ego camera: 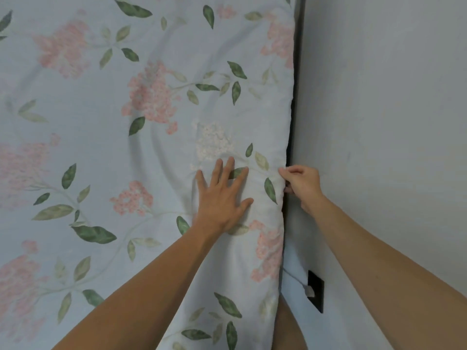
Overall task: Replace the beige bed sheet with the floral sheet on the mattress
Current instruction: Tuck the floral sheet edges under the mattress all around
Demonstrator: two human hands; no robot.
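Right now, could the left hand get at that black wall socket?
Probably not easily: the left hand lies flat on the floral sheet, and the right forearm crosses between it and the socket.

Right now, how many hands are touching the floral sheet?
2. The left hand presses flat on the floral sheet near the mattress's right edge; the right hand pinches the sheet's edge in the gap beside the wall. Some fingertips are hidden behind the edge.

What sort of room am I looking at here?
Most likely a bedroom: a floral sheet covers a mattress pushed close to a plain wall, and a dark wall socket with a white plug sits low by the bed edge. The beige sheet is not in view.
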